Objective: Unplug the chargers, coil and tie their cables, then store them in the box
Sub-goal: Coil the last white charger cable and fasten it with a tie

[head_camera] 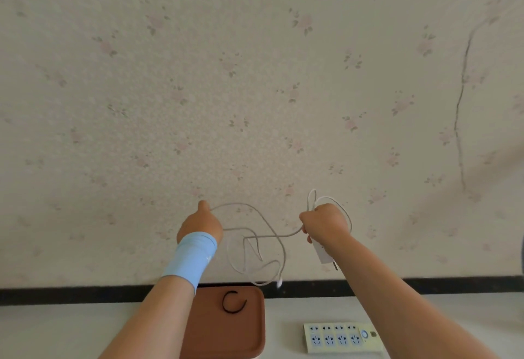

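Right hand [326,224] is curled tight round a white rectangular charger plug [323,252] and a few loops of its thin white cable [266,236]. Left hand [200,224], with a pale blue wristband [190,258], pinches the same cable further along. Slack hangs in loose curls between them, above a brown rounded tray [261,327] holding a black open-ended tie [234,302]. Pale green power strip [340,337] lies right of the tray.
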